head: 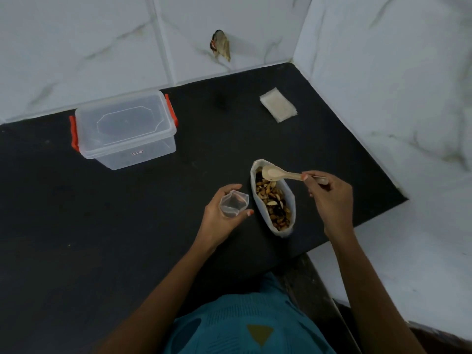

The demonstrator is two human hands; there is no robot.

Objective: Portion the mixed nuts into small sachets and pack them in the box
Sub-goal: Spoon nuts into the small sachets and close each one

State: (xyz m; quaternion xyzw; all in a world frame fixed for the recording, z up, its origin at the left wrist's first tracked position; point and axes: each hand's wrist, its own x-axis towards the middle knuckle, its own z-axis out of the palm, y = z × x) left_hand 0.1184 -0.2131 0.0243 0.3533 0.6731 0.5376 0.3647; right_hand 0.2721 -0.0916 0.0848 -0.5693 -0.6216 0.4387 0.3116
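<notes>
The left hand (222, 215) curls around a small open sachet (233, 206) at 9 o'clock of the nut bag (274, 203) on the black counter (102, 226). The right hand (329, 198) pinches a wooden spoon (274, 173), its bowl over the bag's far end. A lidded clear box (125, 129) sits at 10 o'clock, and spare sachets (278, 104) lie stacked at 12.

The countertop (102, 226) is finished in matt black; the wall tiles (76, 47) are veined grey on white. The storage box (125, 129) is moulded clear, with orange-red latches (73, 134). Brown, tan and dark mixed nuts (270, 198) are held in a white bag (282, 232). The teal garment (242, 318) is marked with a mustard triangle (260, 334).
</notes>
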